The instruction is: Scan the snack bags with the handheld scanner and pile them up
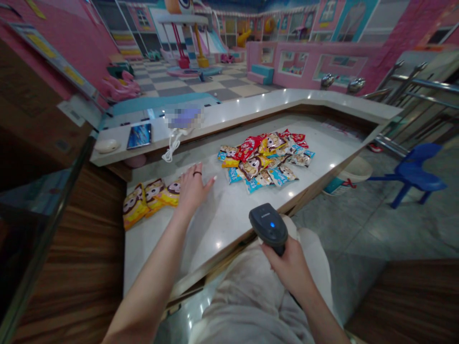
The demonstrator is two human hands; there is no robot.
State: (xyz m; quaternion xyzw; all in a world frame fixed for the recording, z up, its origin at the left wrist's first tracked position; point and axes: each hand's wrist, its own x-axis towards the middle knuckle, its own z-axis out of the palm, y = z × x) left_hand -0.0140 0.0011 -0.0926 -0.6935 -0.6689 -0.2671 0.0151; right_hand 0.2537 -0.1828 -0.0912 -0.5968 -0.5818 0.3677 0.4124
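My right hand (289, 263) is wrapped round the handle of a dark barcode scanner (267, 224) with a lit blue light, held over my lap. Out over the white counter (229, 217), my left hand (193, 187) has its fingers stretched and a dark ring on one. It partly covers the rightmost of several yellow snack packets (169, 193) in a row at the left; whether it touches that packet I cannot tell. To the right of this hand lies a heap of snack packets: yellow (254, 166), red (248, 147) and blue (258, 181) ones.
On the raised ledge (236, 110) are a tablet-like dark device (139, 135), a white mouse-like object (106, 145), a blurred-out item and a white cable (172, 145). A blue chair (418, 169) and a bucket (346, 177) stand right of the counter. A wooden panel rises at the left.
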